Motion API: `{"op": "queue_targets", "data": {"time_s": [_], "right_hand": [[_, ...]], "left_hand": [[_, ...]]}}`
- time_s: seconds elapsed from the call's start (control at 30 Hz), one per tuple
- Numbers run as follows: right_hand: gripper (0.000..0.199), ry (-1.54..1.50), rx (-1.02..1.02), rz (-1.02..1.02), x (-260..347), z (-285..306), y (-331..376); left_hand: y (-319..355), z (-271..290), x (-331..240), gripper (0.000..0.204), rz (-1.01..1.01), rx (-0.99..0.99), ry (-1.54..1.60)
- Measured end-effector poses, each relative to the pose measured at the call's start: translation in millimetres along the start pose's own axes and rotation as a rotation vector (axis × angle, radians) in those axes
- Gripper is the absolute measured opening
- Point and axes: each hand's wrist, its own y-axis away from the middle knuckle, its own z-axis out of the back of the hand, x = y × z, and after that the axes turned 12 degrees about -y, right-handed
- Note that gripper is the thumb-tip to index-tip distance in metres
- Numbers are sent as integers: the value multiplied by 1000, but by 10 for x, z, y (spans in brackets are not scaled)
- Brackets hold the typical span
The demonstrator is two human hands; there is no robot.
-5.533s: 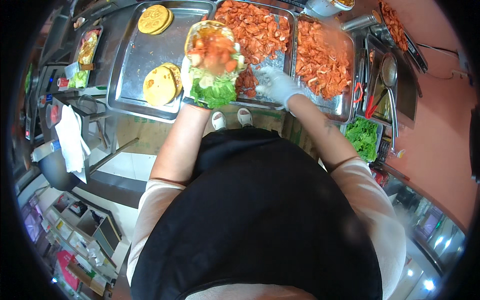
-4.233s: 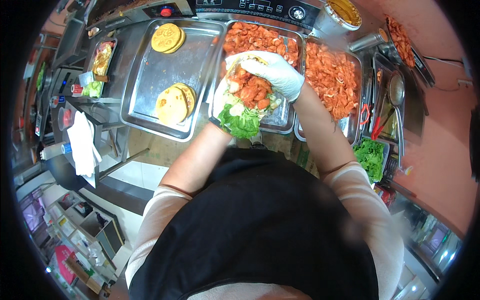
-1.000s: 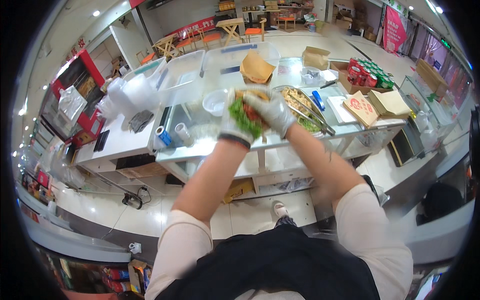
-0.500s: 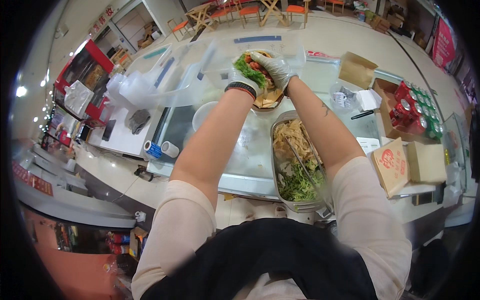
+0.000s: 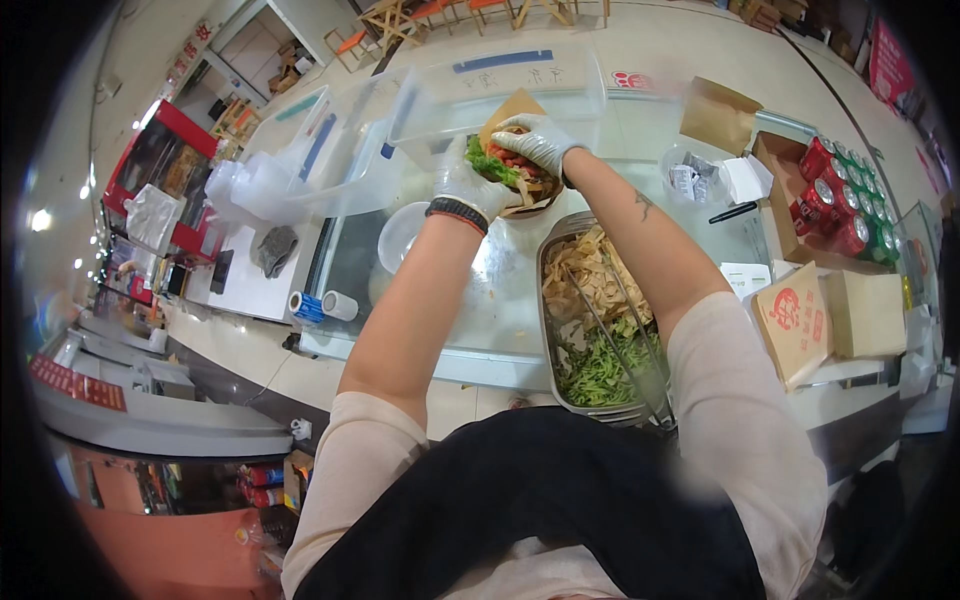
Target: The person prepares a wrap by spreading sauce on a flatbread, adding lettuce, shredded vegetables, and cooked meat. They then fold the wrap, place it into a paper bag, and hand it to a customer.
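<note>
One filled flatbread point(image 5: 512, 161) is held between the two gloved hands, above the far part of the glass counter point(image 5: 460, 335). A brown paper wrapper point(image 5: 516, 105) stands just beyond it, nearer to the right hand point(image 5: 540, 143) than to the left hand point(image 5: 466, 186); whether bread and wrapper touch cannot be told. The bread's long axis is masked by the fingers, though its lettuce point(image 5: 489, 160) is turned left. The left side is cupped by the left hand, and the right side is clasped by the right, whose fingers are bent over the red filling. Tongs point(image 5: 598, 318) are laid across a metal tray point(image 5: 546, 318), near and right.
</note>
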Motion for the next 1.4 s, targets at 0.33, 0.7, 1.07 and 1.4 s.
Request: {"op": "queue_targets", "data": {"time_s": [0.33, 0.7, 1.07, 1.4], "right_hand": [[23, 538, 69, 229, -355, 54, -225], [20, 633, -16, 107, -5, -139, -62], [15, 1074, 529, 468, -310, -1692, 476], [14, 1227, 619, 362, -73, -1993, 575]], "left_hand": [[415, 41, -179, 76, 26, 37, -45], [1656, 943, -735, 69, -198, 10, 174], [2054, 2027, -268, 36, -248, -195, 420], [1837, 2181, 202, 21, -103, -331, 205]]}}
